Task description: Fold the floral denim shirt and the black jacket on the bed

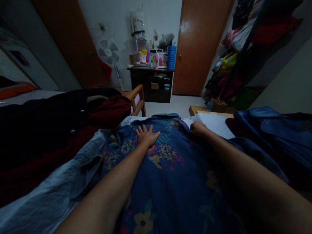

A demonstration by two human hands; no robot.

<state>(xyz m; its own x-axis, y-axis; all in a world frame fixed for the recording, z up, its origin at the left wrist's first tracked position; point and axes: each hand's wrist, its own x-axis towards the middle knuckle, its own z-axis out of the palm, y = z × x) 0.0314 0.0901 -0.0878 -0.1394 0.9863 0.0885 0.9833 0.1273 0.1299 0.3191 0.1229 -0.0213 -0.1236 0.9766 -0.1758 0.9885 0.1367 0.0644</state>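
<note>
A floral garment is laid out centrally, its far end over a white cloth. Its near part could be rucked if it were leaned on; at the left, its folds could be caught up with the pale blue cloth lying just beside it. Farther up, the left hand is placed open on it, fingers spread — creases could be pushed ahead by a heavy slide. The right hand is curled into a fist at the right edge; whether fabric is gripped cannot be told, but the far end could be skewed by a one-sided pull.

The deep blue ground is patterned nearest with a large yellow flower, then with red blossoms, then teal sprigs. The middle looks fairly smooth, the left side crumpled.
</note>
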